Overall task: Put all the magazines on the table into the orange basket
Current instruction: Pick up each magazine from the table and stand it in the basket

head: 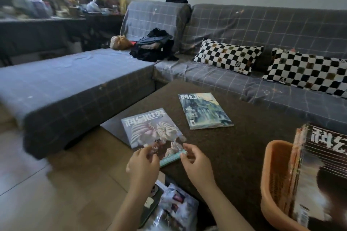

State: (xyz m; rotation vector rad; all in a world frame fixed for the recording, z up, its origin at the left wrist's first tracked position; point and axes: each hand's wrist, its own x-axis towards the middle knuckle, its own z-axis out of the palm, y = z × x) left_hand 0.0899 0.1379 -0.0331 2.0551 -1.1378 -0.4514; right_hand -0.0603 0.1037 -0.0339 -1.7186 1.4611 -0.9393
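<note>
Two magazines lie flat on the dark brown table [244, 137]. The near one [150, 129] has pale shell-like shapes on its cover and overhangs the table's left edge. The far one [203, 110] shows a blue-green mountain. My left hand [143, 163] and my right hand [195, 161] are at the near magazine's lower edge, fingers loosely curled; whether they grip it is unclear. The orange basket [274, 180] stands at the right, holding several upright magazines [323, 172].
A grey checked sofa [234, 30] wraps around the table's far and left sides, with two checkered cushions [228, 56] and a pile of dark clothes [154, 47]. Plastic-wrapped items [174, 206] lie below the table edge near my arms. Bare floor is at left.
</note>
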